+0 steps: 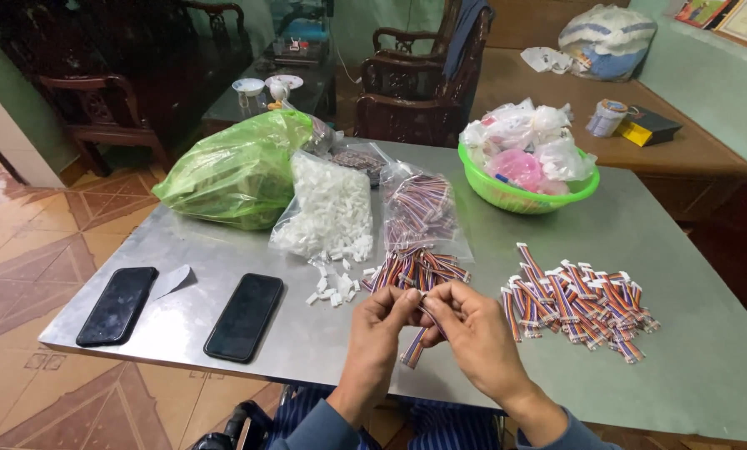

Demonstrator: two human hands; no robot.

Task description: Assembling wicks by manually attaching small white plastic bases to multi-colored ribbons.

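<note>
While your left hand [383, 312] and right hand [465, 321] meet over the near edge of the worktop [223, 258], both pinch one striped ribbon cable [413, 346], its end hanging down btwn them. Loose cable pile [419, 268] lies just beyond, white connectors [333, 292] to its left, finished bundle [577, 300] on your right. Two black phones [244, 317] rest far left.
</note>
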